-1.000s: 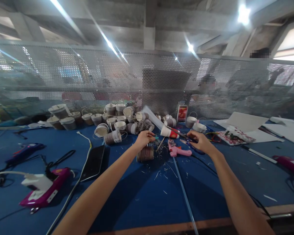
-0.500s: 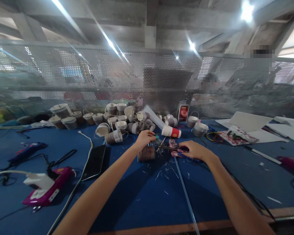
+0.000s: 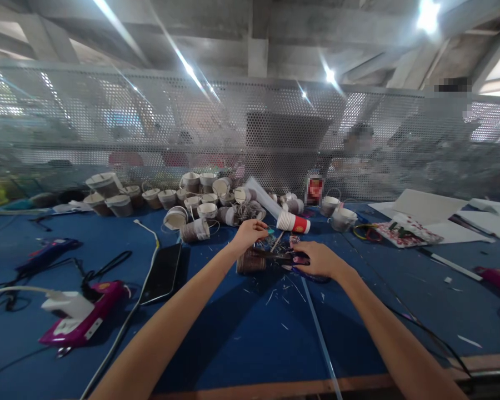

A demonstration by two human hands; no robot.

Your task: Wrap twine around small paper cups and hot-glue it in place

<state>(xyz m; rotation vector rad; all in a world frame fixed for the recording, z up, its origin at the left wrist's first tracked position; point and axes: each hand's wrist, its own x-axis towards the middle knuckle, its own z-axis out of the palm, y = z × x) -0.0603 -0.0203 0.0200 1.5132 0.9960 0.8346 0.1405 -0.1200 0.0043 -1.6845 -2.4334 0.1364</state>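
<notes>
Head view shows the left hand (image 3: 252, 232) with fingertips pinched together just above a brown twine-wrapped cup (image 3: 249, 263); what they pinch is too small to tell. The cup lies on the blue table (image 3: 241, 333) between both hands. The right hand (image 3: 319, 259) grips scissors (image 3: 275, 256), blades pointing left at the cup. A pile of cups (image 3: 200, 203) sits behind, and a phone (image 3: 163, 272) lies to the left.

Brown twine-wrapped cup (image 3: 246, 263) is standing upright on the blue table (image 3: 233, 333). Scissors (image 3: 275, 256) are lying nearly level, with the dark blades pointing left across the cup's upper edge and the blue-purple handles sitting just right of it.
</notes>
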